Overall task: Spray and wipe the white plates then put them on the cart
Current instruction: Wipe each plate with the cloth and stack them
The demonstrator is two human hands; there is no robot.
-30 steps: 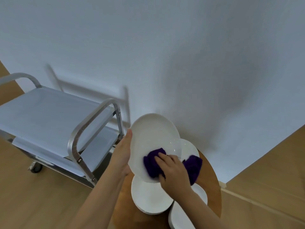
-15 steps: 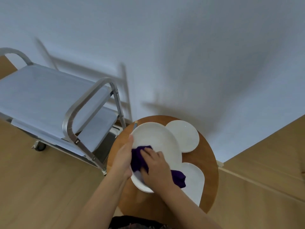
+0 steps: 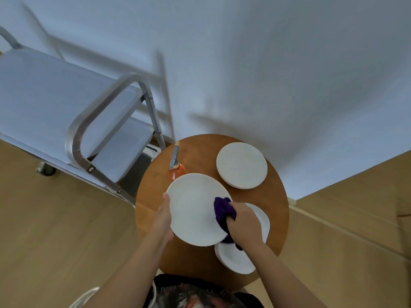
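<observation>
My left hand (image 3: 163, 221) holds a large white plate (image 3: 193, 210) by its left rim, above a round wooden table (image 3: 275, 203). My right hand (image 3: 243, 223) grips a purple cloth (image 3: 222, 208) and presses it against the plate's right edge. Part of the cloth hangs below the plate. A stack of white plates (image 3: 242, 165) sits at the table's far right. Another white plate stack (image 3: 240, 258) lies under my right arm, partly hidden. An orange spray bottle (image 3: 175, 165) with a grey nozzle stands just behind the held plate.
A metal cart (image 3: 44, 96) with a curved handle (image 3: 89, 121) and bare flat shelves stands to the left of the table, on wheels. A white wall rises behind. Wood floor surrounds the table on the left and right.
The view has tilted down, showing the whole table and the spray bottle. My right hand has swept the cloth from the plate's left-centre across to its right edge.
</observation>
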